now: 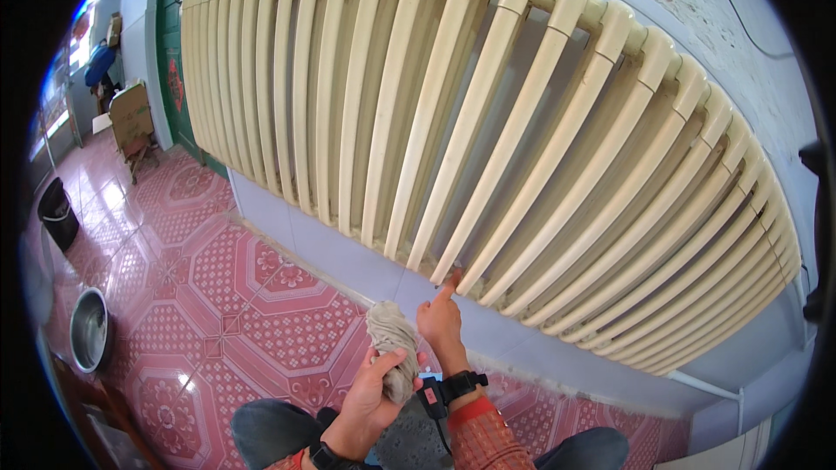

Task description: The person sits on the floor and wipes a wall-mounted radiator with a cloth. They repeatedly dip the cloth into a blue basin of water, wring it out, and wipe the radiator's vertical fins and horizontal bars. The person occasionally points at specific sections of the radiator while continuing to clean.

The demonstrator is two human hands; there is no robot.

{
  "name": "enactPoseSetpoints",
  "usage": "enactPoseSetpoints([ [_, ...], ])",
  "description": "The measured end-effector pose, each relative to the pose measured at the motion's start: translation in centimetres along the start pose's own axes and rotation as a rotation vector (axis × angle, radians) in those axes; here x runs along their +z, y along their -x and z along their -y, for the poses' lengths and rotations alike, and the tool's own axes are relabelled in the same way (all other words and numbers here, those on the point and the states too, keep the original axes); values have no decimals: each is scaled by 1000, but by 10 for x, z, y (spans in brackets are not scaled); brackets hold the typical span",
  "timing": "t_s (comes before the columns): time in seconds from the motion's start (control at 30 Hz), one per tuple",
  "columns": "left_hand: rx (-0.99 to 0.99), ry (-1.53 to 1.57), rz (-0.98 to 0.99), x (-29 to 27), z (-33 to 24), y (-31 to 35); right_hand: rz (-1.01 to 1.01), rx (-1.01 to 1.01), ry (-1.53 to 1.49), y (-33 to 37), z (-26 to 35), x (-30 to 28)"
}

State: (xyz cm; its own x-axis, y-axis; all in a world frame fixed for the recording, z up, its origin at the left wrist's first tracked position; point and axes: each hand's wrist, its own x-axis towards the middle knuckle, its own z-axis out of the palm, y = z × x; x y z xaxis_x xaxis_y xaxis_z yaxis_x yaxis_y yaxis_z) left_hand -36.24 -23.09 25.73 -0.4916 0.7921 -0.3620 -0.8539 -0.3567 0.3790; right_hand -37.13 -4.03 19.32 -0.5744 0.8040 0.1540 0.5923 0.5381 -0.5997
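Observation:
A crumpled grey-beige rag (392, 350) is gripped in my left hand (370, 400), its thumb lying across the cloth and the bulk sticking up past the fingers. My right hand (441, 324) is at the lower end of a cream column radiator (488, 139). Its index finger is stretched up to the bottom of the columns and seems to touch there, while the other fingers are partly curled and partly out of sight. Nothing shows in that hand. Both wrists wear black bands, and the right one carries a small device (433, 396) with a cable.
The radiator runs along the pale wall, with a white pipe (705, 386) at its lower right. On the pink patterned floor (270, 305) at left stand a metal basin (91, 331) and a black bucket (58, 213). Behind them are a folding chair (132, 122) and a green door (174, 61).

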Motion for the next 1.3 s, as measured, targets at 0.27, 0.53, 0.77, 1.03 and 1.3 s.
enactPoseSetpoints([
  [0.27,21,16,10,1,-11,3,-1,129,-383,-6,8,0],
  [0.53,4,48,73,1,-9,3,55,-61,-31,22,-13,13],
  [0.77,-5,26,28,-2,-8,2,71,114,-253,-17,0,10],
  [1.03,20,3,36,-3,-10,2,101,125,-347,0,0,-3],
  [1.3,5,18,11,-4,-12,2,35,146,-331,-22,0,10],
])
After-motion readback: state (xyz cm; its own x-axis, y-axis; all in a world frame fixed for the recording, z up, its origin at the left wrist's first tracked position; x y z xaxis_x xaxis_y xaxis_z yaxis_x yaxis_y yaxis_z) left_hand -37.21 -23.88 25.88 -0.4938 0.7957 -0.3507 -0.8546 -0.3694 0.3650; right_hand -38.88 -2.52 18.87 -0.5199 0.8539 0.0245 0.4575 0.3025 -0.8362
